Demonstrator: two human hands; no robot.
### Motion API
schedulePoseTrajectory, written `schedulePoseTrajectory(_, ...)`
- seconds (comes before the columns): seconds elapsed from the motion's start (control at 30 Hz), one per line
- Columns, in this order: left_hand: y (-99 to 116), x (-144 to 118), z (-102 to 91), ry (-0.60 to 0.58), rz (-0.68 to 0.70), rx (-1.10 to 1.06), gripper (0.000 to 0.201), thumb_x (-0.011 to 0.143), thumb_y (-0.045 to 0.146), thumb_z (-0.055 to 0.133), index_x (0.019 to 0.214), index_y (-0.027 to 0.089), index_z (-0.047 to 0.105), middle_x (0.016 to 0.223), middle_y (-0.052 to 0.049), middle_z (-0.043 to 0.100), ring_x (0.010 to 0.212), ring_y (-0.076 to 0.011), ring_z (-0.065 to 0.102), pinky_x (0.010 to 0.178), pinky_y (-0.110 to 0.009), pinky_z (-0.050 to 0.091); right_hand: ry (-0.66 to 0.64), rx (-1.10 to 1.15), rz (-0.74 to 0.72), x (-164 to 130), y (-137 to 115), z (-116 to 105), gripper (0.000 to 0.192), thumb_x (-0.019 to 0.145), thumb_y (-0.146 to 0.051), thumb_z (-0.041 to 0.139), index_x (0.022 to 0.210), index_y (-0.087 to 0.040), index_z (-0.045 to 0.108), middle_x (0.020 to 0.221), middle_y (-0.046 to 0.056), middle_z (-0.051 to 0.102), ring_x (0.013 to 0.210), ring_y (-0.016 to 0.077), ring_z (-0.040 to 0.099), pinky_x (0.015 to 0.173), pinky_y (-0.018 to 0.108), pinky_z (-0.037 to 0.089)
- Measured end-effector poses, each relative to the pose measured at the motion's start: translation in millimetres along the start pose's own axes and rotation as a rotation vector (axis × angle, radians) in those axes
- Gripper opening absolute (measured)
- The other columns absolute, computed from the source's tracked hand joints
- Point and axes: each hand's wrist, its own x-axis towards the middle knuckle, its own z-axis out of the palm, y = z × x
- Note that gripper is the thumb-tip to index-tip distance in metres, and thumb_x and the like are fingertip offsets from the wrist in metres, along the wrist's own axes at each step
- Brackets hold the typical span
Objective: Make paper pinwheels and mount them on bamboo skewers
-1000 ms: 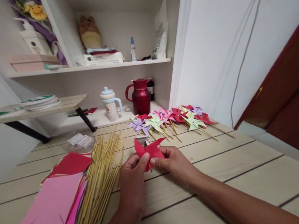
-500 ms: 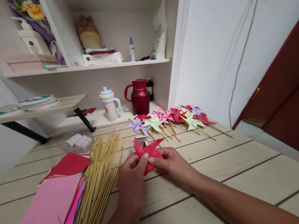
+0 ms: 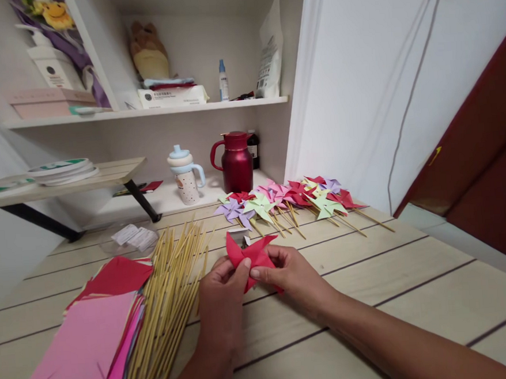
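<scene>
A red paper pinwheel point(image 3: 257, 252) with folded, pointed blades is held between both hands above the table. My left hand point(image 3: 220, 287) pinches it near the centre, thumb on top. From the other side my right hand point(image 3: 291, 270) grips it, its thumb close to the left one and its fingers behind the paper. Whatever is under the thumbs is hidden. Just behind the pinwheel lies a small item with white and dark parts, mostly covered. Left of my hands are a bundle of thin wooden sticks point(image 3: 169, 299) and a stack of coloured paper squares point(image 3: 85, 334).
Finished pinwheels on sticks point(image 3: 297, 201) lie at the back. Behind stand a red thermos jug point(image 3: 237, 164) and a pale cup point(image 3: 187, 182). A clear container point(image 3: 129, 238) sits beyond the sticks, near a small raised shelf point(image 3: 117, 171) with black legs.
Both hands keep their pinch on the red pinwheel with hardly any movement. The camera view has shifted very slightly.
</scene>
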Motion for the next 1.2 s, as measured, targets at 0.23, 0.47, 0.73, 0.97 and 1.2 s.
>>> schedulePoseTrajectory(0.23,-5.9,3.1,-4.0,0.038,0.035,0.017,0.020,0.074,0.036,0.072,0.079,0.018,0.077,0.080,-0.002,0.069,0.075,-0.0160,0.059,0.067,-0.024,0.046,0.001,0.062,0.014,0.5,-3.2,-0.7,0.034,0.061,-0.038,0.086,0.078,-0.017,0.066,0.068,-0.001,0.061,0.058,0.0100,0.045,0.054,0.024,0.032)
schedulePoseTrajectory(0.47,-5.5,3.0,-2.6,0.007,0.089,0.052,0.019,0.074,0.035,0.071,0.082,0.019,0.078,0.085,-0.003,0.071,0.083,-0.0182,0.061,0.075,-0.026,0.047,0.013,0.051,0.018,-0.9,-3.5,-0.9,0.029,0.063,-0.037,0.085,0.075,-0.015,0.071,0.067,0.000,0.063,0.059,0.0104,0.047,0.057,0.025,0.034)
schedulePoseTrajectory(0.73,-8.2,2.5,-0.1,-0.023,0.036,0.026,0.022,0.072,0.037,0.072,0.082,0.018,0.078,0.085,-0.004,0.071,0.080,-0.0181,0.061,0.073,-0.026,0.047,0.049,0.099,0.011,-2.1,-1.4,0.7,0.020,0.066,-0.031,0.081,0.072,-0.014,0.071,0.065,0.000,0.064,0.060,0.0116,0.050,0.060,0.026,0.036)
schedulePoseTrajectory(0.97,-2.2,1.7,-0.6,-0.082,-0.045,-0.024,0.026,0.073,0.043,0.073,0.078,0.018,0.076,0.077,-0.003,0.071,0.074,-0.0163,0.060,0.069,-0.024,0.046,0.117,0.101,0.000,0.5,-2.1,-1.5,0.022,0.064,-0.029,0.081,0.064,-0.014,0.066,0.059,-0.002,0.058,0.056,0.0093,0.042,0.056,0.024,0.031)
schedulePoseTrajectory(1.2,5.0,4.2,-5.0,-0.150,-0.085,0.000,0.026,0.073,0.042,0.073,0.087,0.020,0.076,0.075,-0.001,0.072,0.076,-0.0178,0.064,0.071,-0.026,0.047,0.114,0.061,-0.040,0.7,-3.3,-3.4,0.024,0.066,-0.032,0.079,0.062,-0.015,0.063,0.059,-0.003,0.057,0.056,0.0099,0.041,0.057,0.025,0.030)
